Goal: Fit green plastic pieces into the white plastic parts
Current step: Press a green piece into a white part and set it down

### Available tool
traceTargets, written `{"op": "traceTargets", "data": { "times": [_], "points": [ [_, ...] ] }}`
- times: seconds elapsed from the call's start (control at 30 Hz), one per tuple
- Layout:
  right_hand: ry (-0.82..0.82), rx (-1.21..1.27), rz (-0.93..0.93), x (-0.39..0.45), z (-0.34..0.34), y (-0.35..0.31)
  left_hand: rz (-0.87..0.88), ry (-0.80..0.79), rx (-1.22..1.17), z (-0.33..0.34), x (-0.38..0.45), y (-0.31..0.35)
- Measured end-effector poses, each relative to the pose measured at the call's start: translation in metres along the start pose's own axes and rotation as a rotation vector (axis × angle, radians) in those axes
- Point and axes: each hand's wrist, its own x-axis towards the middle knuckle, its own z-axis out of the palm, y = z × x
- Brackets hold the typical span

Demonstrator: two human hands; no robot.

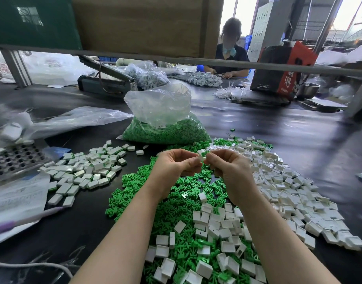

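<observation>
**A:** ok going left to right, what's sitting on the tabletop (298,128)?

**B:** far left edge a perforated metal tray (16,158) is lying on some paper. Next to it a loose pile of white parts with green showing (88,169) is spreading out, with bare black surface around it toward the near edge. Middle is where the green pieces (155,201) are heaping up, and a plastic bag of more green pieces (165,128) is standing just behind them.

**A:** and the hands?

**B:** both are hovering above the green heap, fingers curling in. The left hand (176,162) and right hand (225,165) are pinching one small white part (201,158) between their fingertips. Can't tell if there's any green in it.

**A:** right side?

**B:** empty white parts (288,191) are sprawling toward the right, with open dark surface past them.
</observation>
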Motion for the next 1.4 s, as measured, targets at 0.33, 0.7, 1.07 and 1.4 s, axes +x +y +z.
{"op": "traceTargets", "data": {
  "times": [0.33,0.7,1.07,1.4],
  "points": [
    [-0.049,-0.386,-0.145,0.003,-0.002,0.005,0.036,0.061,0.102,-0.003,0.001,-0.003],
    [-0.194,-0.566,-0.127,0.004,-0.005,0.01,0.021,0.035,0.162,-0.006,0.002,-0.002],
    [-0.369,-0.207,0.08,0.001,-0.006,0.009,-0.103,-0.281,0.3,-0.004,-0.004,0.004],
    [-0.5,-0.25,0.209,-0.003,-0.011,0.01,-0.176,-0.335,0.343,0.001,-0.007,0.003]
  ]
}}
